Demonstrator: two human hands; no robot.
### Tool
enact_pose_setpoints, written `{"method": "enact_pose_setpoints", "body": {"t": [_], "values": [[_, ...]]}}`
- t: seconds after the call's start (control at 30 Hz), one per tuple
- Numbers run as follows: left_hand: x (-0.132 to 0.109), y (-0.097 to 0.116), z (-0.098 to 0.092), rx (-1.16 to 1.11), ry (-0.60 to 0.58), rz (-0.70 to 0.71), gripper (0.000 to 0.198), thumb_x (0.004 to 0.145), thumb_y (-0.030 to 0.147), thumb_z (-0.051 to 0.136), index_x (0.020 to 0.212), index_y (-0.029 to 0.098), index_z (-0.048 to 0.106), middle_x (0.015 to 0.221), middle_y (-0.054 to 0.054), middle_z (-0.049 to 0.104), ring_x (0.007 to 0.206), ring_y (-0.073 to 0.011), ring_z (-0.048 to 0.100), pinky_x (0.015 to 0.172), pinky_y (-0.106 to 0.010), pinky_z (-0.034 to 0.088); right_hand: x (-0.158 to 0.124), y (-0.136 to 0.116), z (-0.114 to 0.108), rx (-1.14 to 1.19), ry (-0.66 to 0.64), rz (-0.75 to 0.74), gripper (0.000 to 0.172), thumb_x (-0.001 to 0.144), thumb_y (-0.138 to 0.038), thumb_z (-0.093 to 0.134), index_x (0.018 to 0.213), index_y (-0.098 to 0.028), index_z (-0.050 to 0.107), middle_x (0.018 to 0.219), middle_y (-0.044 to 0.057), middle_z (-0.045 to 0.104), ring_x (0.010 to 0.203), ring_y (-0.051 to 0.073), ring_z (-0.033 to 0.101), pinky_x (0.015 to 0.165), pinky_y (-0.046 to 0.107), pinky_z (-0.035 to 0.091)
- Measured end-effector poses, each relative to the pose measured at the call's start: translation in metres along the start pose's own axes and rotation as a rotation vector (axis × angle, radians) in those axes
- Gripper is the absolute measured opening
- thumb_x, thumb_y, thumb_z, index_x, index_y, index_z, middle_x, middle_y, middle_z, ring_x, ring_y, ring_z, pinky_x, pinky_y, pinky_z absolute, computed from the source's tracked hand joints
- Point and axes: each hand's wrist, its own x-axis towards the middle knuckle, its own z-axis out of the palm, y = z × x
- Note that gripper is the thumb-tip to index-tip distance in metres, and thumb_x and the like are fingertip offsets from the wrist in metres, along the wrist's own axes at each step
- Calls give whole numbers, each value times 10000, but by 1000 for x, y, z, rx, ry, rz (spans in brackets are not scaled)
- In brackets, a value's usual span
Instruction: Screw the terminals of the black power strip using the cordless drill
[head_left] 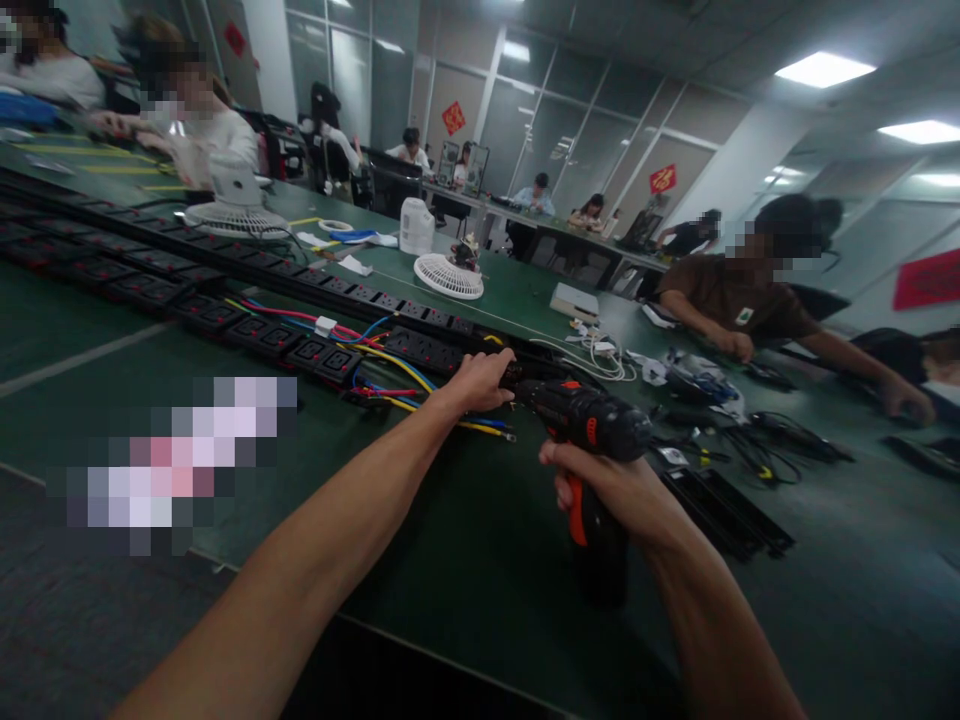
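My right hand (604, 480) is wrapped round the handle of a black and orange cordless drill (581, 415). The drill's nose points left, towards a small dark part beside my left hand (484, 382). My left hand has its fingers bent over the end of a long black power strip (424, 348); what lies under the fingers is hidden. Red, blue and yellow wires (397, 365) run along the strip and pass under my left wrist. Loose wire ends with metal lugs (510, 436) lie on the green table just below that hand.
More black socket strips (120, 265) stretch across the table to the left. White fan parts (448, 276) and a white jug (416, 226) stand behind. Black cables (757, 440) and flat black bars (727, 512) lie at right, near a person in a brown shirt (731, 290).
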Motion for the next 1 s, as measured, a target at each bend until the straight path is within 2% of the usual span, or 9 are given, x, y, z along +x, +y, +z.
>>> {"method": "enact_pose_setpoints", "body": {"t": [0.2, 0.5, 0.63, 1.0], "values": [[-4, 6, -5, 4, -1, -17, 546, 870, 355, 691, 1363, 215, 503, 1307, -133, 684, 1219, -359, 620, 1041, -489, 443, 0, -1, -1, 21, -9, -13, 231, 810, -420, 693, 768, -196, 652, 518, 4, 631, 484, 151, 578, 507, 281, 468], [-2, 4, -3, 33, -21, -28, 542, 871, 390, 697, 1346, 231, 490, 1299, -134, 679, 1214, -363, 620, 1036, -501, 442, 3, 6, 0, 200, 7, 17, 210, 773, -395, 697, 735, -200, 629, 490, -13, 611, 478, 151, 585, 514, 276, 487], [-1, 4, -1, 30, -12, -27, 537, 872, 390, 698, 1341, 235, 488, 1301, -136, 680, 1221, -365, 619, 1029, -500, 450, 0, 3, 2, 207, 6, 40, 207, 756, -391, 687, 787, -189, 658, 495, -10, 621, 484, 152, 595, 509, 266, 477], [-1, 4, -2, 39, -10, -22, 525, 875, 393, 689, 1335, 236, 493, 1298, -129, 683, 1212, -358, 627, 1028, -499, 458, 1, 6, 1, 177, 9, 11, 189, 784, -375, 683, 734, -200, 630, 503, -2, 626, 488, 152, 599, 524, 279, 490]]}}
